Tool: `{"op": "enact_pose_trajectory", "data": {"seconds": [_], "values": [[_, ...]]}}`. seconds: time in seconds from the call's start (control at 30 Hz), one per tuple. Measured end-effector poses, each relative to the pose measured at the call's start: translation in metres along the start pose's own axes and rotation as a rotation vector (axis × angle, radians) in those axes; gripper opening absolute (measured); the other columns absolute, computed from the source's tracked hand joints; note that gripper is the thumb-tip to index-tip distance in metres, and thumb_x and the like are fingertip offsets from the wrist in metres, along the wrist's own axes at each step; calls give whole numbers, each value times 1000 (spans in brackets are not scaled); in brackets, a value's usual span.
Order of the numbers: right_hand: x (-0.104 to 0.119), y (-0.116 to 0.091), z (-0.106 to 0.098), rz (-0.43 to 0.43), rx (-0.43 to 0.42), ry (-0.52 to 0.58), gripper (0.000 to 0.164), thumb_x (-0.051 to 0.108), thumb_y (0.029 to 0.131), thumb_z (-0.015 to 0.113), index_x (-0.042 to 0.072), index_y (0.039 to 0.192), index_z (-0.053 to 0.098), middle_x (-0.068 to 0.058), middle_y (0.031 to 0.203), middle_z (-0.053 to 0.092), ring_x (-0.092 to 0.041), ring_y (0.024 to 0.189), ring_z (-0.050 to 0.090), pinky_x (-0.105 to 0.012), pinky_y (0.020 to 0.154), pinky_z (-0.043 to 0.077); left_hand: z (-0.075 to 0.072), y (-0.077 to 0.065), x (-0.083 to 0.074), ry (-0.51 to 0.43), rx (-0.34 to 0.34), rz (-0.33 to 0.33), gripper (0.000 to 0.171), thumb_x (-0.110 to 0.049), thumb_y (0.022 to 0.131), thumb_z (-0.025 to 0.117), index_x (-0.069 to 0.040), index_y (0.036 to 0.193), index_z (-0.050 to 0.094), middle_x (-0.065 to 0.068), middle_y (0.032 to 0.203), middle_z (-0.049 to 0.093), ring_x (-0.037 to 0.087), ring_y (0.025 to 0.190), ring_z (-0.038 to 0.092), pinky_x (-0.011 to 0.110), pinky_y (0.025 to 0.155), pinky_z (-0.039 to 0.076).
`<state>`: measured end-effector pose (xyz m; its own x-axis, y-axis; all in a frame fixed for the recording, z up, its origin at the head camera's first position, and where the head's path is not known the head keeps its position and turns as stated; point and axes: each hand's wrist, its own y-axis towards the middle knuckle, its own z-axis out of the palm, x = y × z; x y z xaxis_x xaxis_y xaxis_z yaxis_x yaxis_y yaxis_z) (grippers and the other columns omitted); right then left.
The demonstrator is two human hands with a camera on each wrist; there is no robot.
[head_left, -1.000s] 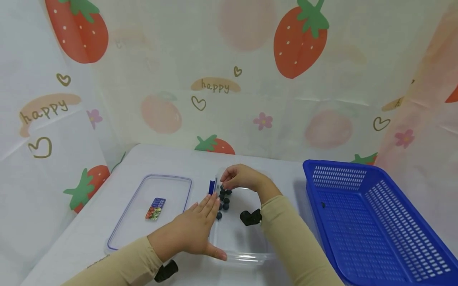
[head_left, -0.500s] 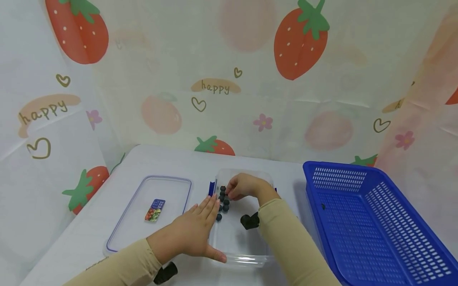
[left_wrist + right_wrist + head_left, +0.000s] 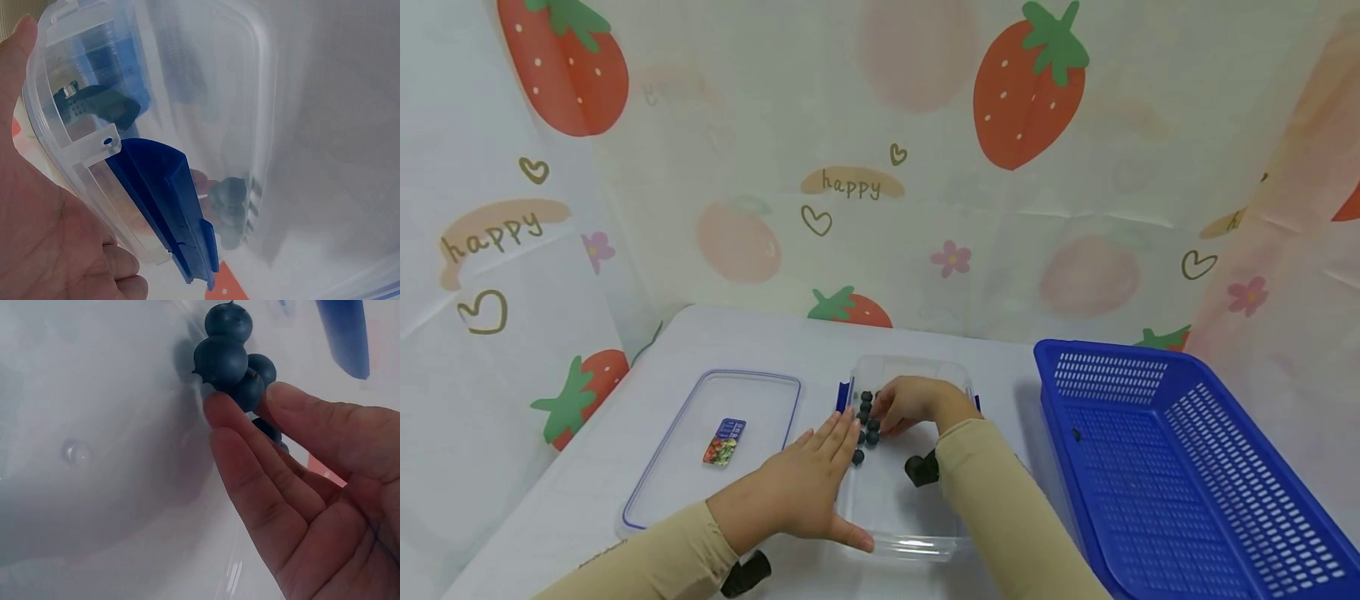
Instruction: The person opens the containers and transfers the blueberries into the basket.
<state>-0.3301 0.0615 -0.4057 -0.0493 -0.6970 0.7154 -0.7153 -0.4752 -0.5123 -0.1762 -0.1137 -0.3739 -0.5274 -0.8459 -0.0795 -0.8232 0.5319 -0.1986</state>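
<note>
Berries [image 3: 220, 360]: lying inside container [image 3: 917, 546], handling seemingly unfinished.
Lid [image 3: 688, 479]: lying off, left.
Left hand [image 3: 801, 483]: resting wide.
Right hand [image 3: 921, 400]: touching berries, pinch unclear.

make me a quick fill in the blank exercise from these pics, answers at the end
1. The basket is coloured ____.
2. The berries lie ____ the box.
3. In the head view, the lid lies to the ____ of the box.
4. The word printed on the backdrop is ____.

Missing words: blue; inside; left; happy
</note>
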Motion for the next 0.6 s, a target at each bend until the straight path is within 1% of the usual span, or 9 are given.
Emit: {"op": "enact_pose_trajectory", "data": {"seconds": [0.13,0.33,0.53,0.6], "values": [[0,1,0,8,10,-26,22,-5,80,64,4,100,66,-7,91,63,-17,80,60,-30,76,52,1,1,0,-6,2,1,125,-88,60,41,-3,146,9,13,152,-4,29,139,-2,49,108,18],[0,1,0,14,25,-23,24,-6,80,63,5,102,67,-7,92,63,-16,81,59,-29,77,51,1,1,1,-26,4,5,124,-86,60,43,-3,146,9,13,152,-5,28,139,-3,49,108,16],[1,1,0,8,29,-39,21,-5,81,62,5,99,68,-6,90,64,-15,79,59,-29,76,52,-1,-1,0,-34,-6,15,125,-87,61,42,-2,146,9,14,152,-3,29,139,-1,49,108,18],[1,1,1,-3,26,-48,20,-5,81,62,4,98,68,-6,89,64,-15,78,58,-28,76,52,-1,-2,0,-31,-5,16,125,-88,60,40,-2,146,9,14,152,-3,30,139,-1,49,108,18]]}}
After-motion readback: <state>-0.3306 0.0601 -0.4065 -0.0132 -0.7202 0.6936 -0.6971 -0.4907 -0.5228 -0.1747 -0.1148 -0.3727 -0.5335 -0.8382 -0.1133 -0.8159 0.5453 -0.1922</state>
